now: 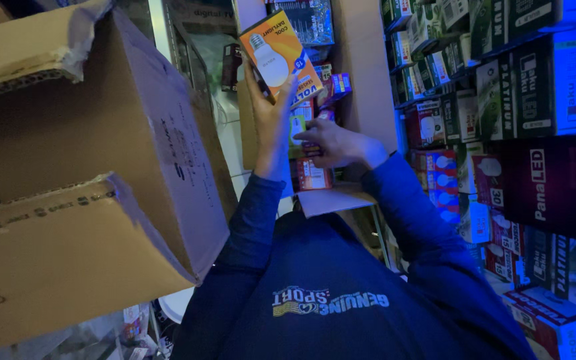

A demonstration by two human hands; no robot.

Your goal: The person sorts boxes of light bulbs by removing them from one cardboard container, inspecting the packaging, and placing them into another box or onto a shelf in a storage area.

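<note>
– Two brown cardboard cartons (101, 167) on the far left, is that right?

– Yes, they fill the 9 o'clock side of the view. One sits above the other, both with open flaps and torn edges. They are tilted towards the middle.

– Where is the left hand?

– The left hand (269, 110) is raised at about 12 o'clock, on a dark blue sleeve (248, 220). It is clasped around the bottom end of an orange bulb box (280, 57), thumb on one side and fingers on the other. The box has a picture of a white bulb on its face. It is held up in the air, tilted, in front of a narrow gap between the cartons and a tall brown panel (361, 73).

– And the right hand?

– The right hand (338, 143) is just beside the left wrist, at its 4 o'clock, and lower than the orange box. Its fingers are bent and the tips rest on a small yellowish box (298, 127) in a stack of small packs. I cannot tell whether it grips that box or only touches it. A red pack (311, 175) sits just below, at 6 o'clock from the fingertips.

– What is further right?

– Shelves (501, 100) crowded with bulb boxes in green, white, red and blue, running from 1 o'clock down to 5 o'clock. A large dark red box (555, 183) stands out at 3 o'clock. Blue light falls over that whole side.
</note>
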